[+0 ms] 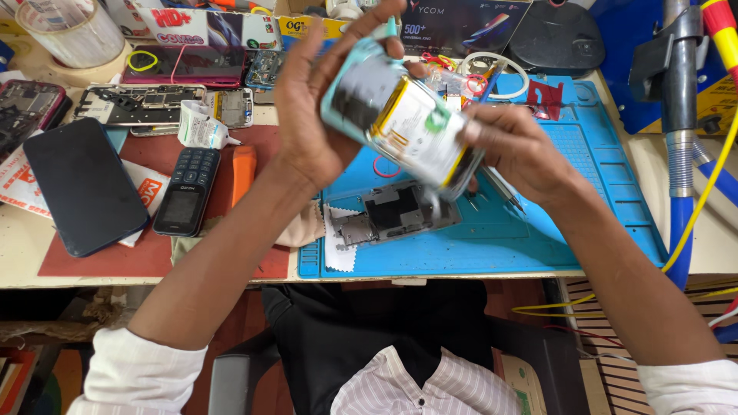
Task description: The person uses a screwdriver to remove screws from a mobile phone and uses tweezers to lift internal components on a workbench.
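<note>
Phone [403, 123], opened with its battery showing, sits tilted in the upper middle of the frame, raised over the blue mat [584, 192]. My left hand [311, 115] wraps its upper left end, grip clamped on the pale case edge; my right hand [515, 150] clamps the lower right end. Below it on the mat lies a metal frame [396, 214]. At left on the worktop [23, 246] lie a dark phone [84, 184] and a keypad phone [187, 190].
</note>
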